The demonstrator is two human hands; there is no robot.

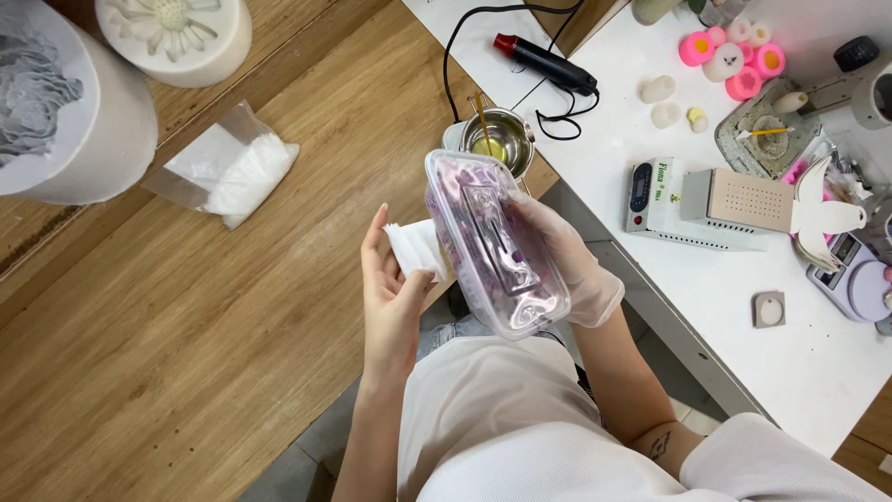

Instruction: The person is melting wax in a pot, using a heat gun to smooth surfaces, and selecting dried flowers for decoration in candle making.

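A plastic container [495,244] sits between the left hand [392,279] and right hand [567,265], with a folded tissue [413,249] at its left. Behind it stands a metal cup [499,138]. A powder bag [232,167] lies far left; a heat gun [548,61] lies on the counter [743,316] behind.

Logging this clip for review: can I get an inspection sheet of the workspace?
Surface: wooden table beside a white bench.
Job's things: clear plastic box with purple contents; white tissue.
Clutter: bag of white powder, metal cup, pink moulds, scale.
Hands: gloved right hand holds the box; bare left hand holds the tissue.
Cables: black cord from heat gun.
Surroundings: nothing seen.
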